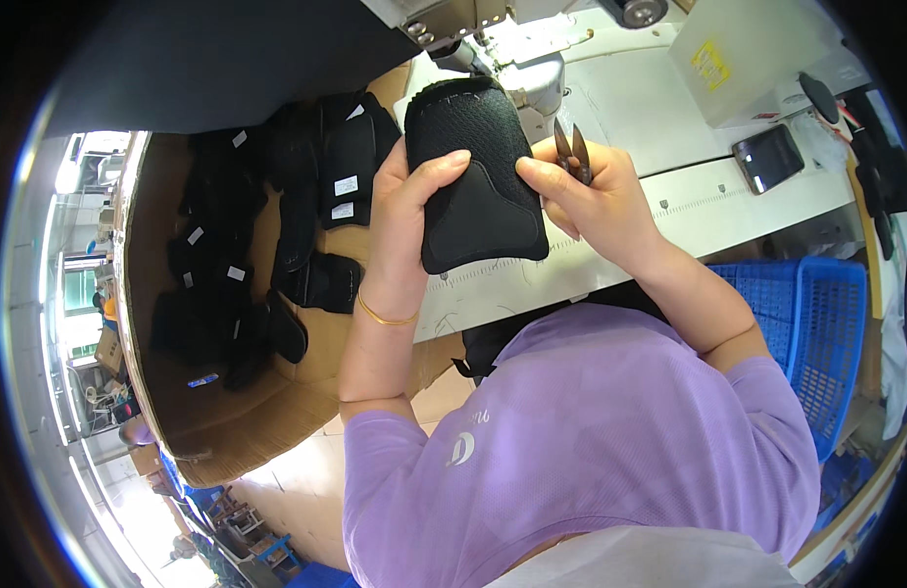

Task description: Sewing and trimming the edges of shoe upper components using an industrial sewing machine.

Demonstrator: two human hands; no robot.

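Note:
A black padded fabric piece (483,211), with a textured upper part and a smooth curved panel below, is held up over the sewing table. My left hand (414,191) grips its left edge, thumb lying across the front. At its right edge, my right hand (596,201) pinches the piece between thumb and fingers. Dark thread snips (573,157) are tucked in that same hand, blades pointing up and away. The fingers behind the piece are mostly hidden.
A sewing machine (537,78) stands just beyond the piece. On my left, a large cardboard box (262,421) holds several black pieces with white labels. A phone (767,159) lies on the table at right. Below it is a blue plastic basket (826,333).

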